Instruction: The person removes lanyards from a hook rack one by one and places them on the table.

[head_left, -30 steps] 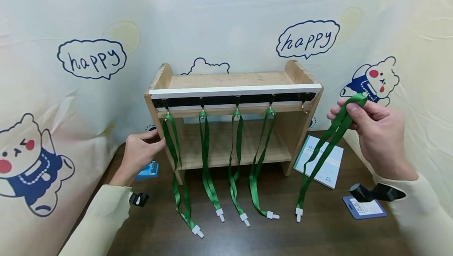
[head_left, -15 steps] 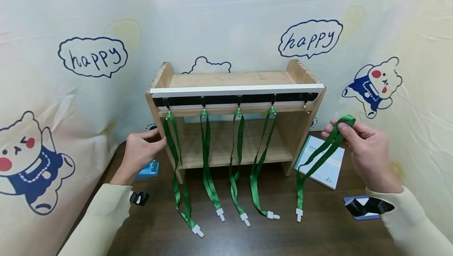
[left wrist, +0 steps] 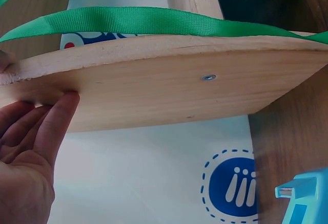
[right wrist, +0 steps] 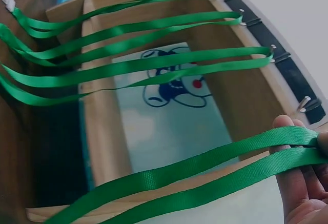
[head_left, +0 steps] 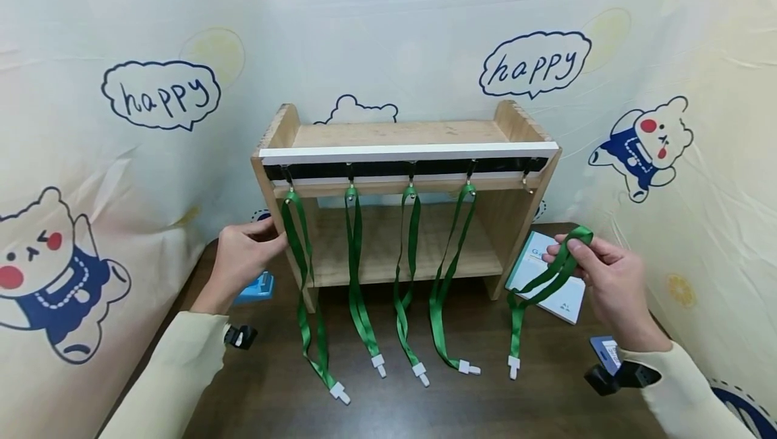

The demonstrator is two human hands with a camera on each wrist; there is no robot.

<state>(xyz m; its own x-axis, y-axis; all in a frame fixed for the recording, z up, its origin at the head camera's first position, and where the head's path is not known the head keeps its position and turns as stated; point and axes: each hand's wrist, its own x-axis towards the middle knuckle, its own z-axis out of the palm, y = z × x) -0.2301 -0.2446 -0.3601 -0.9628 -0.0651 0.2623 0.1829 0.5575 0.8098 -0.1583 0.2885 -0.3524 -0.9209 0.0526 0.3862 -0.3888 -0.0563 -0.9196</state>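
Observation:
In the head view my right hand (head_left: 613,284) pinches the folded top of a green lanyard (head_left: 549,277) between thumb and fingers. Its straps sag down to a white clip (head_left: 514,367) on the tabletop. Several like lanyards (head_left: 355,270) hang from metal hooks along a black strip (head_left: 382,170) on the front of a small wooden shelf (head_left: 400,132). The rightmost hook (head_left: 527,181) carries no lanyard. My left hand (head_left: 243,257) holds the shelf's left side panel; in the left wrist view its fingertips press the panel's outer face (left wrist: 154,88).
A white-and-teal booklet (head_left: 561,290) lies on the dark wooden table (head_left: 461,412), right of the shelf. Under my right wrist sits a blue card holder (head_left: 603,351), partly covered. A light-blue stapler-like object (head_left: 257,287) stands behind my left wrist. Printed cloth (head_left: 388,34) hangs behind.
My right hand has moved down and to the left with the lanyard's top, so the straps slacken and bend more. The left hand stays at the shelf.

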